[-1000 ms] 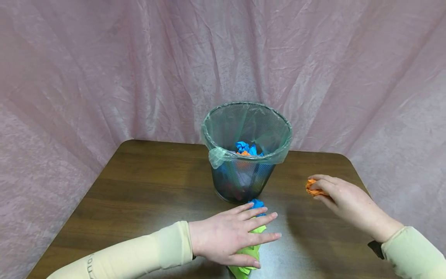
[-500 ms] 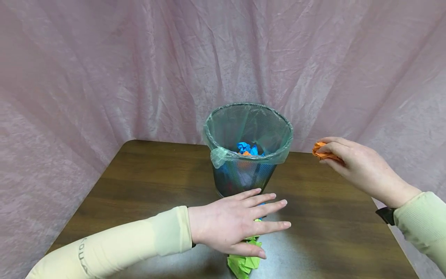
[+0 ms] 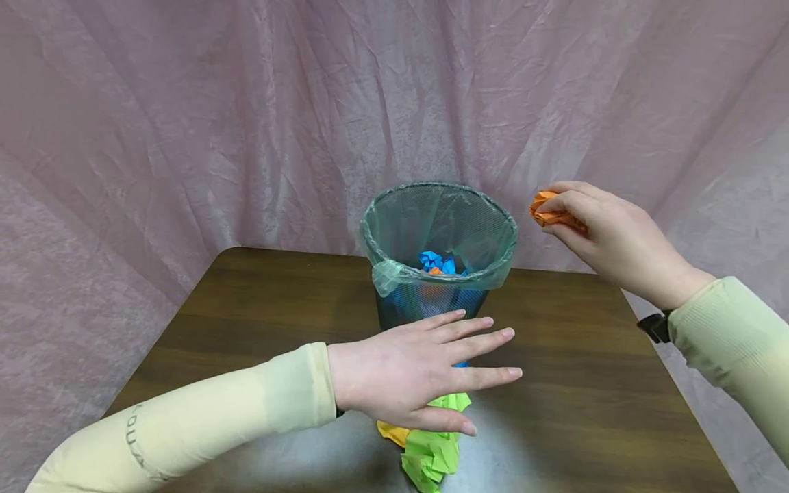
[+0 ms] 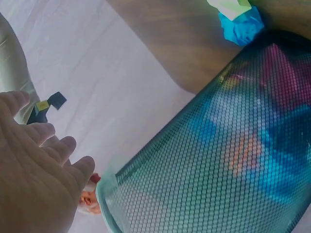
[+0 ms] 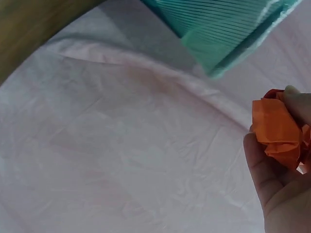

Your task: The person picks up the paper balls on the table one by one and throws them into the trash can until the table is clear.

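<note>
In the head view my right hand [image 3: 622, 236] pinches a crumpled orange paper ball [image 3: 548, 211], raised to the right of the bin's rim. The right wrist view shows the orange paper [image 5: 277, 127] between thumb and fingers. My left hand [image 3: 419, 370] is held palm down with spread, straight fingers, above the table in front of the mesh bin [image 3: 394, 308]. Nothing is in it. Beneath it lie crumpled green paper [image 3: 431, 455], a piece of yellow paper [image 3: 394, 433] and a bit of blue paper [image 3: 461, 365], all partly hidden by the hand.
A thin green bag lines the bin, folded over its rim [image 3: 439, 183]. Inside lie crumpled papers, among them blue paper [image 3: 431, 260] and orange. The wooden table [image 3: 271, 294] ends close behind the bin, before a pink curtain [image 3: 296, 123].
My right hand has lifted the orange paper ball from near the table up to rim height, lately moving left. My left hand has risen and shifted slightly forward, uncovering more green and some yellow paper.
</note>
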The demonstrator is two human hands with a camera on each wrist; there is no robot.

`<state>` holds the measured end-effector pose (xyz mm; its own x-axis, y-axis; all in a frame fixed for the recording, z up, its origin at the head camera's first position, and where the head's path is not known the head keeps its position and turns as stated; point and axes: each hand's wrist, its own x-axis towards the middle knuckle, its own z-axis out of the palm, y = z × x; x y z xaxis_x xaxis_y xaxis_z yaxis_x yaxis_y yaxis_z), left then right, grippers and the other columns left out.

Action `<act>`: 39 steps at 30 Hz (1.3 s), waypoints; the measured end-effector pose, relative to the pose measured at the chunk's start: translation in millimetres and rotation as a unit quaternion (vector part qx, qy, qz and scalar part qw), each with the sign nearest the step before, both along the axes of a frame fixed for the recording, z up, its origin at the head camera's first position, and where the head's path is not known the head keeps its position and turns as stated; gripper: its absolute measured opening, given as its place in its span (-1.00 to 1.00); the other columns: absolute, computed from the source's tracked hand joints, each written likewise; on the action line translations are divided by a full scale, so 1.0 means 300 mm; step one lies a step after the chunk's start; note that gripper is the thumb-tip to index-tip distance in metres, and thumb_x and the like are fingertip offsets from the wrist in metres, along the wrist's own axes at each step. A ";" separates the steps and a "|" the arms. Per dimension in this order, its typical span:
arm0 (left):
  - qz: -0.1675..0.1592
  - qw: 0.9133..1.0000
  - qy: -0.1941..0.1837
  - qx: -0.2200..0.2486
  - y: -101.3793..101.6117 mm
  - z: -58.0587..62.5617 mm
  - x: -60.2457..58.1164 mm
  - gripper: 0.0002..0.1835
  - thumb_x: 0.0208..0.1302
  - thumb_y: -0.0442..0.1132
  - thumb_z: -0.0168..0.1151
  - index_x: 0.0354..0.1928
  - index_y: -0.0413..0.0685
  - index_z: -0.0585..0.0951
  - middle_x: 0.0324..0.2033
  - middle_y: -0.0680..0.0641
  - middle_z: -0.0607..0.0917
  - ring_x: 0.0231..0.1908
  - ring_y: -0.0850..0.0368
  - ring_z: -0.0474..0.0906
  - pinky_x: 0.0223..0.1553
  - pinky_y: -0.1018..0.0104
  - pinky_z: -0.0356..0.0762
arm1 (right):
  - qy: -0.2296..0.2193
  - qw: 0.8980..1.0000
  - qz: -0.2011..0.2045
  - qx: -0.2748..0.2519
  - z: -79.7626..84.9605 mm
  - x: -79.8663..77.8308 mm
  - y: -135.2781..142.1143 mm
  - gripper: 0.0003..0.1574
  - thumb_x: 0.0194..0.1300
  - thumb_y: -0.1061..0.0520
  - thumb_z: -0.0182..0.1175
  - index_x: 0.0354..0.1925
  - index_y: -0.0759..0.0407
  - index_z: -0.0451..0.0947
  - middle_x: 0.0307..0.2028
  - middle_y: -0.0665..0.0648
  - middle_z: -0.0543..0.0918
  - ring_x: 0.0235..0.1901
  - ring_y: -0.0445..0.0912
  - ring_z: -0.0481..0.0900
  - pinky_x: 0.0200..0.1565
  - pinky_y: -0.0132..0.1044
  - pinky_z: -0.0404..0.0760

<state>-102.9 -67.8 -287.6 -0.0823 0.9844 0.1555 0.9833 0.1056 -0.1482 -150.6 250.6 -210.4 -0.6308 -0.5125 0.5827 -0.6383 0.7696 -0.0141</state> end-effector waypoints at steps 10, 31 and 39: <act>0.018 0.999 -0.032 -0.018 -0.034 0.012 -0.020 -0.23 0.54 0.37 -0.25 0.65 0.26 0.03 0.63 -0.05 -0.12 0.58 0.10 -0.42 0.55 0.09 -0.28 | -0.067 0.995 0.043 0.053 0.042 -0.095 -0.122 -0.69 0.33 0.29 0.38 0.03 0.13 0.63 0.24 0.08 0.58 0.13 -0.02 0.62 0.05 -0.08 0.63; 0.031 0.998 -0.055 -0.024 -0.035 -0.047 -0.048 -0.24 0.55 0.37 -0.27 0.64 0.25 0.06 0.63 -0.04 -0.10 0.59 0.06 -0.25 0.54 0.07 -0.19 | -0.207 0.968 0.008 0.141 0.061 -0.221 -0.246 -0.40 0.46 0.15 0.28 0.41 0.04 0.46 0.59 0.17 0.10 0.46 0.25 0.24 0.37 0.19 0.30; 0.030 0.996 -0.076 -0.035 -0.032 -0.065 -0.048 -0.23 0.53 0.39 -0.29 0.65 0.29 0.02 0.63 0.01 -0.17 0.59 0.10 -0.32 0.55 0.09 -0.22 | -0.202 0.967 -0.017 0.151 0.061 -0.204 -0.222 -0.26 0.51 0.03 0.21 0.55 -0.01 0.26 0.60 0.18 0.05 0.54 0.26 0.01 0.46 0.25 0.04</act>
